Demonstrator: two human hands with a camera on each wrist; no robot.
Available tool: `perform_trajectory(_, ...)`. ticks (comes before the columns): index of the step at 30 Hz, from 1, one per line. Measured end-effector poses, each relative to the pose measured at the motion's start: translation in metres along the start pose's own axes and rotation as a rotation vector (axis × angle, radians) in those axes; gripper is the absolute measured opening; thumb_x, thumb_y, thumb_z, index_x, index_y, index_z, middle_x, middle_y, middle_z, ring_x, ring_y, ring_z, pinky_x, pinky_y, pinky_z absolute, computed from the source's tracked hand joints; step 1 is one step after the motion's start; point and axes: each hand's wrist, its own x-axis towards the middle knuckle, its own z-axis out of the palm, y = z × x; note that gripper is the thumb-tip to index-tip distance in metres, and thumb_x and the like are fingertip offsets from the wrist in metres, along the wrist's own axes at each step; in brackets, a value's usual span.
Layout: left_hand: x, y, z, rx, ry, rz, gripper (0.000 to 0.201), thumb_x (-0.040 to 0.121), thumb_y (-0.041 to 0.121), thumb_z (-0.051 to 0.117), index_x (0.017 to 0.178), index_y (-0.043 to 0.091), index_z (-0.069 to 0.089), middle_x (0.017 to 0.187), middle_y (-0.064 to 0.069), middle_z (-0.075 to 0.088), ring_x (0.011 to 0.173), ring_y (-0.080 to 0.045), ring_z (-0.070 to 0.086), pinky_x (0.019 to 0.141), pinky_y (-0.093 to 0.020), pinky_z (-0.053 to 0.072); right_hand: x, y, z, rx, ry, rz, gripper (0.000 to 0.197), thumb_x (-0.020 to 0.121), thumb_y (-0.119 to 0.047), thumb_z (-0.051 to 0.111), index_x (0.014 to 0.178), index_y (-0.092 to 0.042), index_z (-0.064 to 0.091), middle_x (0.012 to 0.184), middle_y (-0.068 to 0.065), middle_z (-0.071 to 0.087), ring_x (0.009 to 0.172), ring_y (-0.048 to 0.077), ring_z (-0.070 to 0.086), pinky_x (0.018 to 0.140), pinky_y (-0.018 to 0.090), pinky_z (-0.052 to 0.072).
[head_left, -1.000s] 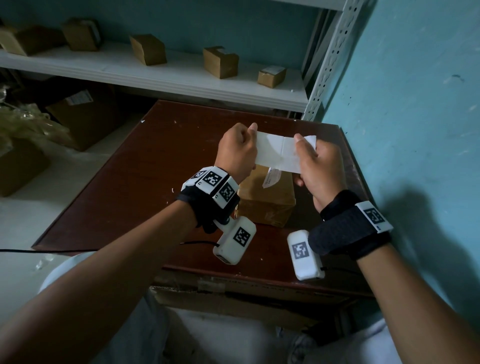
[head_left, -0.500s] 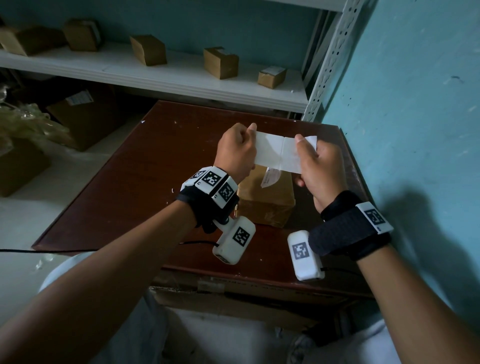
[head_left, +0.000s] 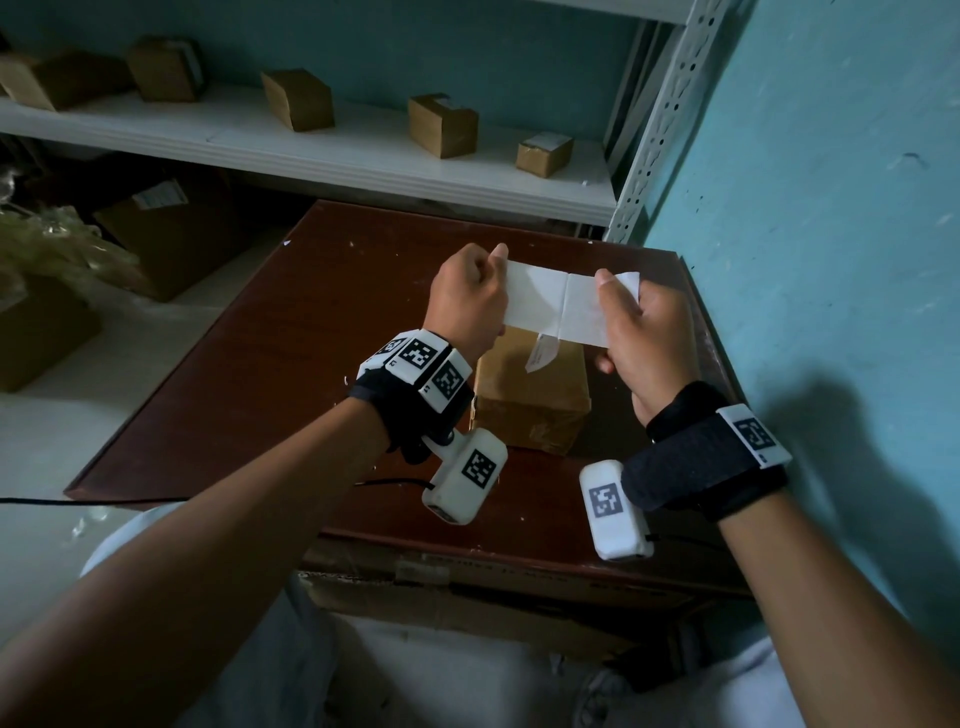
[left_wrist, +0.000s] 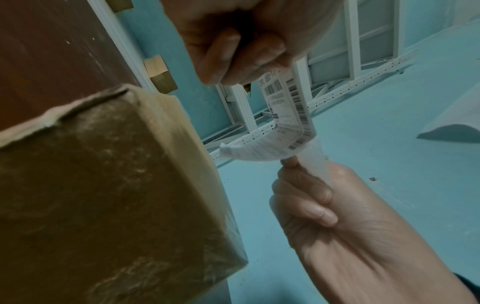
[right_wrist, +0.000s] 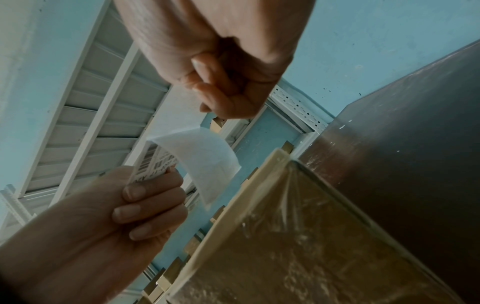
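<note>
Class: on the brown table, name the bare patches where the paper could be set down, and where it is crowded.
Widest bare patch: table left of the cardboard box, out to its left edge. A second strip lies beyond the box, toward the shelf. Crowded: over the box, where left hand and right hand hold the label sheet.

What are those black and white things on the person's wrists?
Each bare forearm has a black fabric strap at the wrist. The left strap carries white blocks printed with black square-pattern codes; the right strap has one white tag like that. A small white box with a similar code hangs below each wrist, left box and right box, each trailing a thin black cable.
</note>
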Motion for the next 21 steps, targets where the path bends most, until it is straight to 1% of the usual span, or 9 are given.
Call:
perform_trajectory(3,0.0000,0.0006,0.0000,0.009,0.003,-0.008,0.031,0.103,0.032,0.039,0.100,0.004,0.053,0.076,-0.001,0.051,0.055,-0.010,0.053,0.042,-0.016,0.045,-0.0001,-0.0011,0.0002,-0.002,0.001,0.013,0.040,0.100,-0.037,0.050,0.100,0.002,0.060,0.090,0.021,0.068,0.076,0.028,0.069,0.039,0.016,0.041)
perform_trajectory(7,0.0001,0.0011,0.0001,0.012,0.005,-0.019,0.032,0.103,0.033,0.039,0.102,0.005,0.053,0.076,-0.002,0.052,0.053,-0.010,0.053,0.039,-0.015,0.043,-0.0002,-0.0014,0.0002,0.009,-0.004,0.021,0.038,0.100,-0.037,0.050,0.100,0.000,0.061,0.090,0.020,0.068,0.077,0.028,0.069,0.039,0.016,0.040)
perform_trajectory(12,0.0011,0.0007,-0.0002,0.016,0.012,-0.013,0.035,0.102,0.033,0.039,0.104,0.001,0.054,0.075,-0.003,0.052,0.050,-0.011,0.052,0.037,-0.015,0.041,0.0008,-0.0001,-0.0008,0.011,-0.005,0.011,0.041,0.100,-0.036,0.050,0.100,0.005,0.059,0.091,0.025,0.067,0.078,0.033,0.068,0.039,0.017,0.040)
perform_trajectory(18,0.0019,-0.0001,-0.0003,0.015,0.011,-0.017,0.035,0.102,0.034,0.039,0.102,0.002,0.053,0.073,-0.003,0.052,0.046,-0.009,0.050,0.036,-0.015,0.038,0.0012,0.0005,-0.0010,0.004,-0.015,0.010,0.042,0.099,-0.037,0.050,0.100,0.004,0.059,0.091,0.026,0.067,0.078,0.034,0.068,0.039,0.016,0.040)
perform_trajectory(21,0.0020,-0.0005,-0.0003,0.023,0.010,-0.018,0.036,0.102,0.034,0.039,0.103,0.001,0.054,0.074,-0.003,0.052,0.047,-0.009,0.051,0.036,-0.015,0.039,0.0008,0.0000,-0.0020,0.000,-0.015,0.003,0.043,0.100,-0.037,0.050,0.101,0.005,0.059,0.092,0.027,0.066,0.079,0.036,0.067,0.039,0.016,0.041)
